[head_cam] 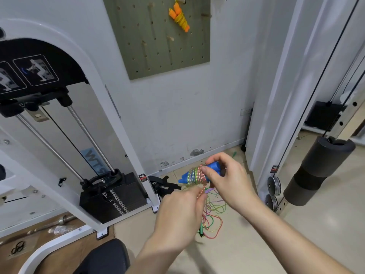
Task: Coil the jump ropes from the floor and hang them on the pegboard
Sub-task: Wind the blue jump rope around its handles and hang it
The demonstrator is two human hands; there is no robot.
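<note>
Head view, the only one there is. The step in hand looks like the wrapping of a rope. A beaded rope [195, 176] is wound in several turns round a pair of blue handles [212, 167], and these are gripped by the right hand [229, 180], thumb on the near side and fingers curled over the top. The loose tail of that rope is pinched by the left hand [181, 212], just below and to the left of the bundle, so both hands are held close together above the floor [266, 244].

One rope is already done: an orange-and-yellow bundle [180, 16] is hung on a peg near the top of the pegboard [158, 46], well above and behind the hands. A thin multicoloured cord [214, 216] with a green handle [201, 231] is seen in a loose tangle on the floor right under the hands — probably a separate rope, though that can't be told for sure.

Next, the tail would need to be tucked in so the coil is locked, then the bundle lifted to a free peg. A weight stack [112, 194] is parked off to the left.
</note>
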